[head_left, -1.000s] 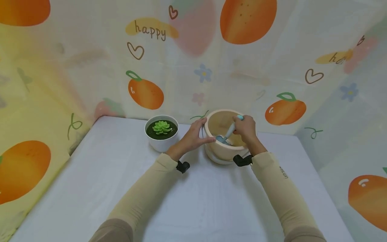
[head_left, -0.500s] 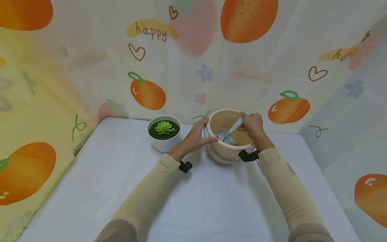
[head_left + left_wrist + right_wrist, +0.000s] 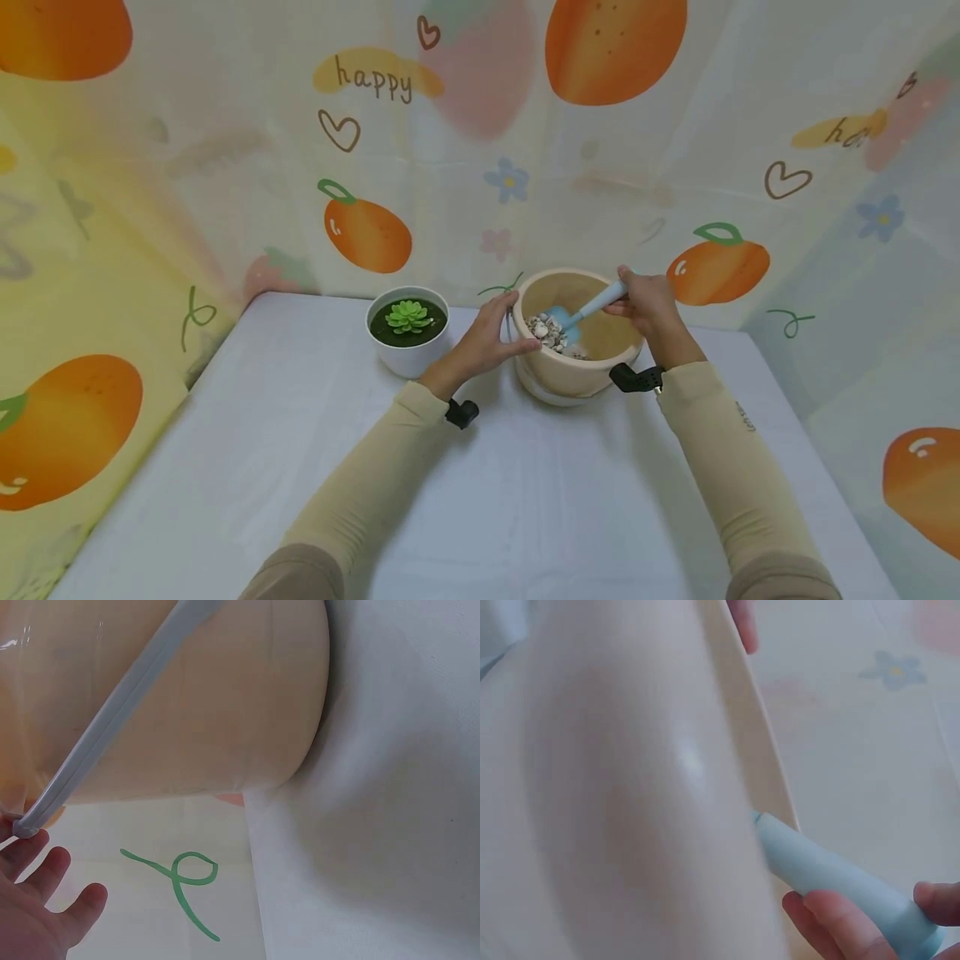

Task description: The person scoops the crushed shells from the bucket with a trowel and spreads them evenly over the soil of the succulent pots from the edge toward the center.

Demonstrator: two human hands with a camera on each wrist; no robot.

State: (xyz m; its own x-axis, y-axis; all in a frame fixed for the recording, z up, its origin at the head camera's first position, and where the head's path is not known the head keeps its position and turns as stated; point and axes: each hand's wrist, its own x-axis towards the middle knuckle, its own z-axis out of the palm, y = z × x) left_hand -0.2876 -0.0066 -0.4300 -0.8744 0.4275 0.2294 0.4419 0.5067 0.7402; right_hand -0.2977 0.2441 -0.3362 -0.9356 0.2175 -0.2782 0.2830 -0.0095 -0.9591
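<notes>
A cream bucket (image 3: 577, 379) stands upright at the back of the table, its grey carrying handle (image 3: 112, 720) hanging down the outside. My left hand (image 3: 480, 343) rests against its left side, thumb over the front rim and fingers along the left edge. In the left wrist view a fingertip touches the end of the carrying handle. My right hand (image 3: 651, 304) grips a light blue toy shovel (image 3: 596, 302) by its handle, thumb and fingers around the end. The shovel's blade leans down inside the bucket beside pale pebbles (image 3: 547, 332), which partly cover it.
Left of the bucket stands a white pot (image 3: 408, 360) with a green succulent (image 3: 408, 317) in dark filling. White cloth covers the table (image 3: 510, 500). A fruit-printed curtain (image 3: 465, 192) hangs close behind the bucket and along both sides.
My right hand has moved right, tilting the shovel's handle lower toward the bucket's right rim. More pebbles now show inside. My left hand keeps its place on the bucket.
</notes>
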